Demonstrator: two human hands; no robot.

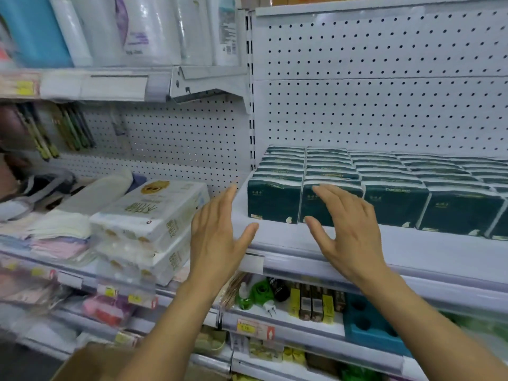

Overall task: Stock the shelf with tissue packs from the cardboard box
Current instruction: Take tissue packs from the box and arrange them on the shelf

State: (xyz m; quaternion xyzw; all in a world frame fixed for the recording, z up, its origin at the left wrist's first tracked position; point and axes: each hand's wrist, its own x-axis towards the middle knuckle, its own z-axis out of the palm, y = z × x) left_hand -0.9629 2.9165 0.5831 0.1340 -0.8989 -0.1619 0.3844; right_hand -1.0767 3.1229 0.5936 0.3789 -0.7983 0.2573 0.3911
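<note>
Dark green tissue packs (390,185) stand in several rows on the white shelf (398,248) at the right, reaching back to the pegboard. My left hand (217,237) hovers open in front of the shelf's left end, fingers straight, holding nothing. My right hand (346,229) is open too, fingers spread, just in front of the second pack from the left; whether it touches the pack I cannot tell. A corner of the cardboard box (90,364) shows at the bottom left, below my left forearm.
White tissue bundles (154,215) are stacked on the neighbouring shelf to the left. Big wrapped paper rolls (143,28) fill the shelf above them. Below lie small goods, green bottles (255,295) and yellow price tags (247,327). The pegboard (384,86) rises bare above the green packs.
</note>
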